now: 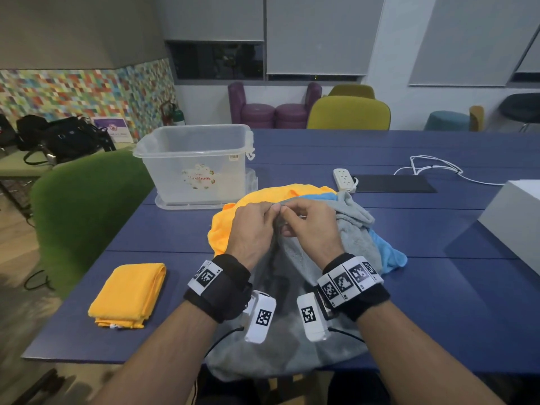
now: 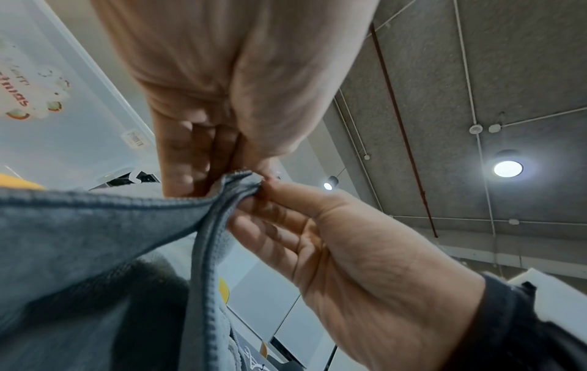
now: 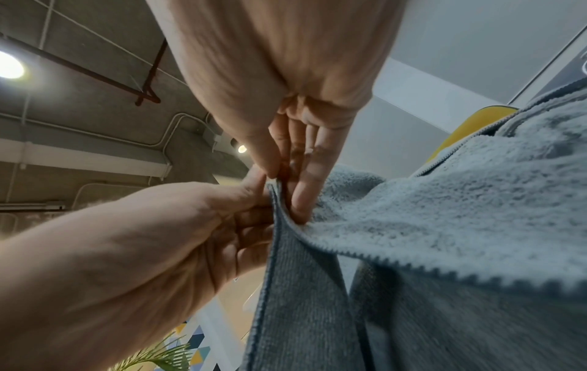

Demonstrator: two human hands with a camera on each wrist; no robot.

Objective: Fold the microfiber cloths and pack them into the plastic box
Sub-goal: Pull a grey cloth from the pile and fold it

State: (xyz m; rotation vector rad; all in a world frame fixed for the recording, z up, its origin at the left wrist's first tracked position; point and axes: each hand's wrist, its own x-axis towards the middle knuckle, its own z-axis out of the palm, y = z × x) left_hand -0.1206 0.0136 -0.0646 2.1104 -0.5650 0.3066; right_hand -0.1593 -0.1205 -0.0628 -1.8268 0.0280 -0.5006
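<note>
Above table [image 1: 321, 159]: both hands [image 1: 280, 226] pinch grey cloth [image 1: 295, 340] corner.

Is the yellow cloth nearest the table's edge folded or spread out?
Folded. The yellow cloth lies as a compact rectangle, with stacked layers showing along its near edge.

plastic box [image 1: 195, 159] sits far-left on table [image 1: 292, 153]. loose cloth pile [image 1: 295, 200] just right-front of box, folded cloth [image 1: 127, 293] well in front, power strip [image 1: 344, 179] right of box.
</note>
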